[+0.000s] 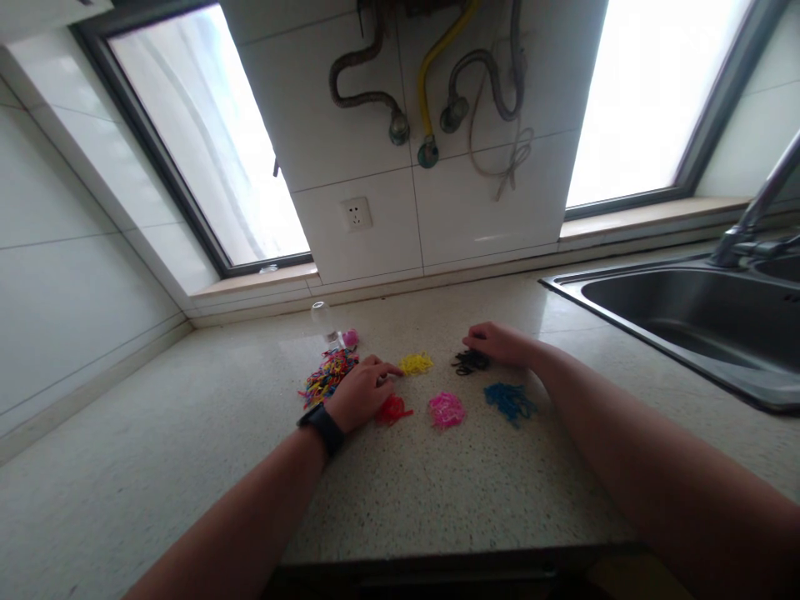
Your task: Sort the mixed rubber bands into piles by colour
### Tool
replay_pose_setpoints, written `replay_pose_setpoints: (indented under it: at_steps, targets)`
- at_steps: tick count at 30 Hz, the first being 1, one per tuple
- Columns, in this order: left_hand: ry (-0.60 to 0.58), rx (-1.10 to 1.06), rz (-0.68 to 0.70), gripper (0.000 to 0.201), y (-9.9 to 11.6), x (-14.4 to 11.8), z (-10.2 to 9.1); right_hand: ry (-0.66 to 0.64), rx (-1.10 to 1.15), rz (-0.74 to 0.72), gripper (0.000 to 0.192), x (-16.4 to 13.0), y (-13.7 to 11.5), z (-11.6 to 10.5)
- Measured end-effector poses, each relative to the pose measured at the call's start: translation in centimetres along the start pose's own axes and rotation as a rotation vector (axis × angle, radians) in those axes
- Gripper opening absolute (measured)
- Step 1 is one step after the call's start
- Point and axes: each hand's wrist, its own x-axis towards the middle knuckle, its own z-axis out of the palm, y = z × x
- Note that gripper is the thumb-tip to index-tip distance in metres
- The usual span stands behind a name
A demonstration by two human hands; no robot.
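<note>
My left hand [363, 389], with a dark watch on the wrist, lies between a mixed-colour pile of small rubber bands [326, 377] and a yellow pile [416, 363]. Its index finger stretches to the yellow pile's edge, apart from the thumb. Partly under this hand is a red pile [393, 410]. Over the back edge of a black pile [470, 362], my right hand [497, 342] has its fingers curled together; whatever they hold is hidden. A pink pile [446, 410] and a blue pile [509, 402] sit nearer to me.
Behind the mixed pile are a clear plastic container [321, 318] and a small pink item [350, 337]. A steel sink [662, 312] with a faucet [743, 229] is set into the speckled countertop [400, 492] at right. Pipes and a socket [357, 214] are on the tiled wall.
</note>
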Motion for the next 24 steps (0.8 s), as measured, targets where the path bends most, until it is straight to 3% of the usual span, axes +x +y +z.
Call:
replay_pose_setpoints:
  at_steps: [13,18,24]
  targets:
    - [0.183,-0.110,-0.028,0.025,0.4,-0.5,0.5,0.031,0.078,-0.028,0.041,0.5,1.2,0.7]
    - [0.178,-0.015,0.065,0.023,1.9,-1.2,0.4,0.083,0.091,-0.011,0.036,0.3,0.8,0.6]
    - [0.120,0.050,0.167,0.020,3.1,-1.6,0.4,0.243,0.076,-0.089,0.028,0.0,-0.7,0.5]
